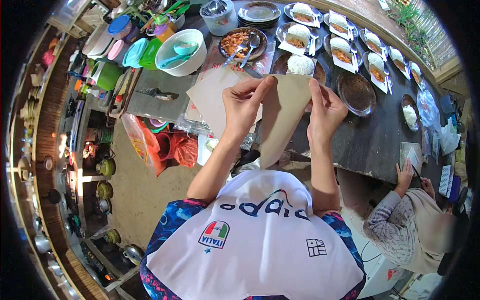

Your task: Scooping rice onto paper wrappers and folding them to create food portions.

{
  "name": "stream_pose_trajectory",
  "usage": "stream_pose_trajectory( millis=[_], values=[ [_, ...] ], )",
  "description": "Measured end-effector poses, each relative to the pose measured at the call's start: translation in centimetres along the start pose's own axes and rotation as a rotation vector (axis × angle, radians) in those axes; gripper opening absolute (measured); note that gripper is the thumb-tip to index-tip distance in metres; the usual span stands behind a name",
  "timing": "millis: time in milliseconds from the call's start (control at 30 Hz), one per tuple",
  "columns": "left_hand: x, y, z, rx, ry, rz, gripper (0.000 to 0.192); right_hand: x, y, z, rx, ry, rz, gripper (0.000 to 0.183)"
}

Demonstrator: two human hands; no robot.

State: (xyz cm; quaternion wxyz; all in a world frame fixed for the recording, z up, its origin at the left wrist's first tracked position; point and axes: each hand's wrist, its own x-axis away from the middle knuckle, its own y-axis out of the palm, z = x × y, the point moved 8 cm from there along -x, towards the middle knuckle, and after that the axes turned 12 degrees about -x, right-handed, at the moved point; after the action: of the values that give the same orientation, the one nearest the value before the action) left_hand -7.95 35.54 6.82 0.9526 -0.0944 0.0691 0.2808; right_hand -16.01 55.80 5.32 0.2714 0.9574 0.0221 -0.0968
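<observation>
A sheet of brown wrapping paper hangs between my two hands, its lower end tapering towards my chest. My left hand pinches its upper left corner with thumb and fingers. At the upper right corner, my right hand grips the same sheet. Just beyond the paper, a mound of white rice sits on a brown plate, partly hidden. Under and beside my left hand lies a stack of paper sheets on the table. Right of my right hand stands a bare brown plate.
Several plates of rice with red-orange food and spoons fill the table's far right. A plate of orange food with spoons, a white basin and stacked plates stand at the back. At right, a co-worker handles paper.
</observation>
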Motion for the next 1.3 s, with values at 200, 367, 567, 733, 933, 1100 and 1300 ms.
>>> stream_pose_trajectory(
  millis=[200, 367, 567, 733, 933, 1100, 1300],
  values=[
    [0.5, -0.3, 0.0, 0.080, -0.010, 0.114, 0.018, 0.4, 1.1, 0.6, -0.068, 0.038, -0.032, 0.026],
    [-0.4, -1.3, -0.9, 0.119, -0.015, 0.231, 0.019, 2.8, 2.3, 5.6, 0.052, 0.449, -0.297, 0.034],
    [-1.3, -2.3, -2.3, 0.092, -0.073, 0.319, 0.021, 3.2, 2.3, 6.0, 0.036, 0.497, -0.285, 0.036],
    [-3.3, -2.3, -3.8, 0.134, -0.043, 0.382, 0.021, 3.2, 2.2, 6.3, 0.082, 0.558, -0.340, 0.040],
    [-5.7, -2.6, -4.0, 0.007, 0.069, 0.455, 0.022, 3.2, 1.8, 7.5, 0.052, 0.627, -0.351, 0.052],
    [-6.8, -2.4, -3.9, 0.043, -0.010, 0.421, 0.023, 3.6, 1.6, 7.6, 0.030, 0.629, -0.340, 0.054],
    [-7.3, -2.3, -3.5, 0.047, 0.060, 0.454, 0.022, 2.9, 1.6, 7.2, 0.100, 0.628, -0.359, 0.052]
  ],
)
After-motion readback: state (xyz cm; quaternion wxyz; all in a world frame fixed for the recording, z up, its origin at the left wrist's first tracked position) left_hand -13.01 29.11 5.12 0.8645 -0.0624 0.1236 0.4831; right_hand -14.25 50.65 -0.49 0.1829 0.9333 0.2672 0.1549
